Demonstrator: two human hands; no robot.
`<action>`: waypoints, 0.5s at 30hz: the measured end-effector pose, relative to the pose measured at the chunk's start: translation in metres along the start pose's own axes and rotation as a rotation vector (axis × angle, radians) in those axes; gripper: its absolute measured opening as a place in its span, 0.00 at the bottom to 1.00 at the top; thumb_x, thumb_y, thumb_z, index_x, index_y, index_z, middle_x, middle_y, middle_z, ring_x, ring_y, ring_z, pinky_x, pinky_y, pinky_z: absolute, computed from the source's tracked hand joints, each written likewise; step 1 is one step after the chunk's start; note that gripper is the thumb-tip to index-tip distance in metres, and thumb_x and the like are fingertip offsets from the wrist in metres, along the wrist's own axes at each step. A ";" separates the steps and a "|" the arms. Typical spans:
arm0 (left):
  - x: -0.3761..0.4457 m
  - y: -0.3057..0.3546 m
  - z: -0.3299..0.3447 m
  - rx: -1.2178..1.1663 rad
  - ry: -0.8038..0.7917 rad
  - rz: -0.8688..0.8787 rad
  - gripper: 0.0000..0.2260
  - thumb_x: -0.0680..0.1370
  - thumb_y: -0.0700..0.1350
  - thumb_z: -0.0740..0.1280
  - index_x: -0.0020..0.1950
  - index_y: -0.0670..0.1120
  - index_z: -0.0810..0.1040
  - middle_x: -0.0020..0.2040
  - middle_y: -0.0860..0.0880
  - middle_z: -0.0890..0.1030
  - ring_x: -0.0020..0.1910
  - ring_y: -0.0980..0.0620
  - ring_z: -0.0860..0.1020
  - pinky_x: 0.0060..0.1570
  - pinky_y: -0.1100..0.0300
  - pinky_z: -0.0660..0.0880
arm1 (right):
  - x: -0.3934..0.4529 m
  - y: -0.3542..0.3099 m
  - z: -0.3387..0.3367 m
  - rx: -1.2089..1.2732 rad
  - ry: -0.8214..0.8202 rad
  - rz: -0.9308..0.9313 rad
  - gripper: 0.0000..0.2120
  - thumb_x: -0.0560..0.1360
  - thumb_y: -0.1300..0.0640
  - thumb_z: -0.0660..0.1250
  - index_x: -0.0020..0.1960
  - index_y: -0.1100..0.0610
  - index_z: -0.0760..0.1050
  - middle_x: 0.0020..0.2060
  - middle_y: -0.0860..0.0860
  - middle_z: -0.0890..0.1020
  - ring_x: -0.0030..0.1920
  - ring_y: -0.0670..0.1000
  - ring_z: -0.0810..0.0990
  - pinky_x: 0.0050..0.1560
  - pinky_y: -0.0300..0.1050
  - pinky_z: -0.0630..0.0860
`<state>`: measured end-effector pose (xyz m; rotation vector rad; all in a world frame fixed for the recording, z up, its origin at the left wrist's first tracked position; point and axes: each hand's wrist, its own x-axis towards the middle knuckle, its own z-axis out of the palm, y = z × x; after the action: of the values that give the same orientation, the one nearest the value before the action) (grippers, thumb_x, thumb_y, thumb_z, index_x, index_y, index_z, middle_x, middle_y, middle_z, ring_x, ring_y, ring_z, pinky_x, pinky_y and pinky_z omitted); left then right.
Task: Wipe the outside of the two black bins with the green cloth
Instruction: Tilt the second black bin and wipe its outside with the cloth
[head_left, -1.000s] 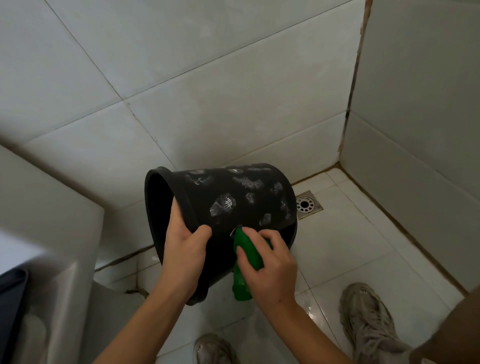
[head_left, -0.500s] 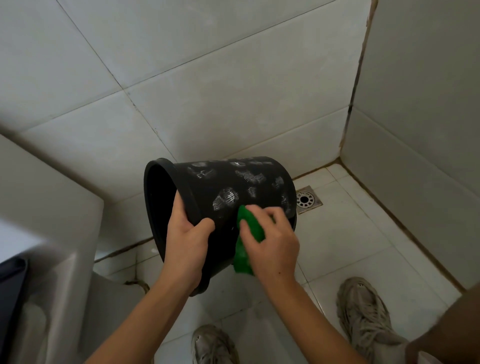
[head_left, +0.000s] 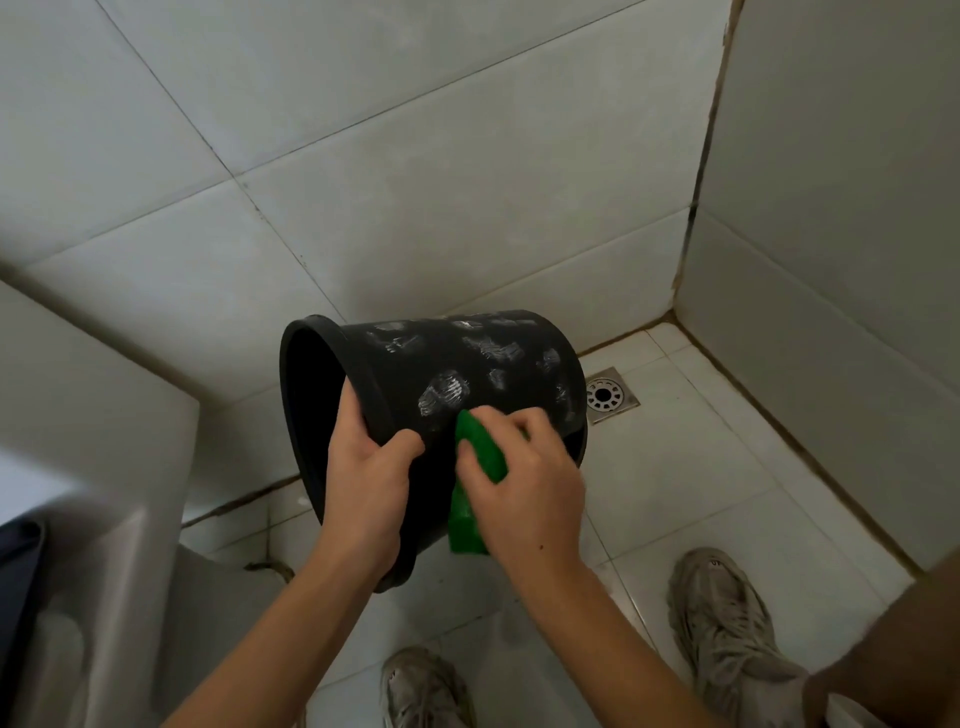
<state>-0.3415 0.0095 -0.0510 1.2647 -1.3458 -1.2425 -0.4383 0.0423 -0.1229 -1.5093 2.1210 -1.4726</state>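
One black bin (head_left: 467, 374) is held in the air on its side, its mouth turned to the left. White smudges dot its outer wall. My left hand (head_left: 366, 483) grips the rim, thumb on the outside and fingers inside. The green cloth (head_left: 480, 457) is bunched in my right hand (head_left: 524, 478), which presses it against the bin's lower side wall; a tail of cloth hangs below. A second bin is not in view.
White tiled walls meet in a corner at the right. A metal floor drain (head_left: 610, 395) lies behind the bin. A white fixture (head_left: 93, 519) fills the left. Two grey shoes (head_left: 727, 608) stand on the tiled floor below.
The bin has risen slightly. My right hand has slid the cloth up the bin's side toward the white smudges. My left hand's grip on the rim is unchanged.
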 end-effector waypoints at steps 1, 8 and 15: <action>0.000 0.001 0.000 -0.010 -0.007 0.000 0.29 0.74 0.25 0.60 0.69 0.49 0.70 0.54 0.47 0.83 0.52 0.51 0.83 0.47 0.59 0.81 | -0.005 -0.008 -0.003 0.020 -0.025 -0.063 0.17 0.74 0.44 0.59 0.57 0.49 0.78 0.44 0.48 0.76 0.41 0.46 0.75 0.36 0.28 0.65; 0.000 0.001 -0.003 -0.002 -0.018 -0.012 0.29 0.73 0.25 0.60 0.68 0.51 0.71 0.53 0.50 0.83 0.53 0.51 0.83 0.49 0.56 0.82 | 0.031 0.007 -0.006 -0.006 -0.080 -0.005 0.15 0.76 0.45 0.63 0.60 0.48 0.78 0.45 0.46 0.74 0.43 0.45 0.75 0.36 0.32 0.64; 0.001 0.003 -0.002 -0.063 -0.027 -0.010 0.20 0.78 0.34 0.63 0.66 0.53 0.73 0.55 0.48 0.83 0.56 0.48 0.82 0.56 0.48 0.79 | 0.021 -0.010 -0.011 0.022 -0.176 -0.144 0.18 0.75 0.44 0.58 0.58 0.49 0.78 0.45 0.48 0.76 0.41 0.45 0.74 0.37 0.29 0.64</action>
<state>-0.3404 0.0078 -0.0478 1.2168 -1.3107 -1.3028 -0.4483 0.0326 -0.1014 -1.7458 1.9261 -1.3441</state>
